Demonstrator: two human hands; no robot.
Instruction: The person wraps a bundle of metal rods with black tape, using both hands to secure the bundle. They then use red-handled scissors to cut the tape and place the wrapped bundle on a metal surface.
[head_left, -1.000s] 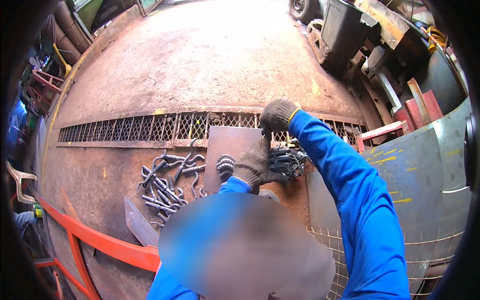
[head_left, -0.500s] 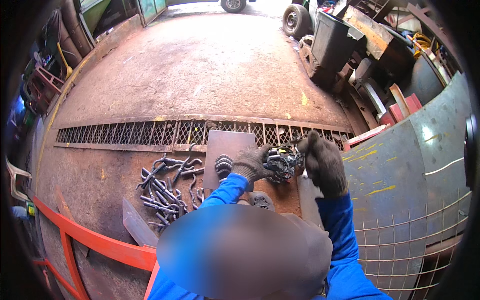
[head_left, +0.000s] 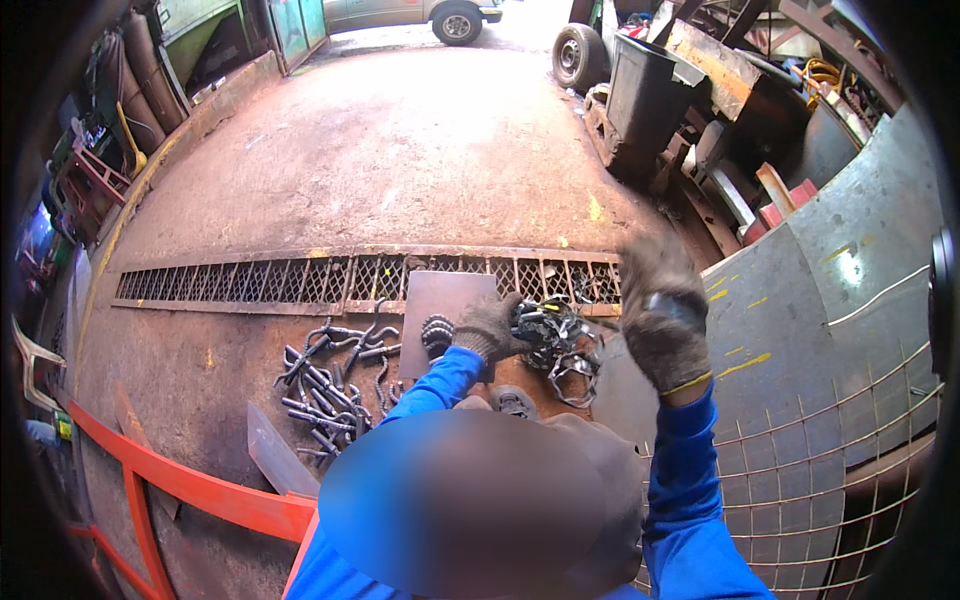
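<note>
Position of the work: the tangle of small dark metal parts (head_left: 552, 340) lies directly at the fingertips of the left hand (head_left: 487, 328), on its right side, and below and to the left of the right hand (head_left: 662, 315).

1. Left hand. Gloved, it rests low on the work surface with the fingers curled toward the tangle. It touches the near edge of the parts. Whether the fingers are closed around one piece or only pressed against the heap cannot be told from this view.

2. Right hand. Gloved, it is raised clear of the surface and blurred. The fingers are bent around a small dark object (head_left: 668, 305) with a light-coloured face; the object's kind cannot be made out. This hand stands apart from the tangle, with open air between them.

3. Nearer hand. The left hand is the nearer one; it is in contact, while the right is up and to the side.

4. Axis. The tangle has no single long axis; it spreads slightly from the left hand's fingertips toward the right forearm.

5. Surroundings relative to the left hand:
- Just beyond it lies a flat grey metal plate (head_left: 447, 300), partly over the floor grating (head_left: 300, 280).
- Just to its left sits a small toothed wheel (head_left: 436, 333).
- Further left lies a loose pile of bent steel hooks (head_left: 330, 385).
- Behind the right forearm lies wire mesh (head_left: 850, 480).
</note>
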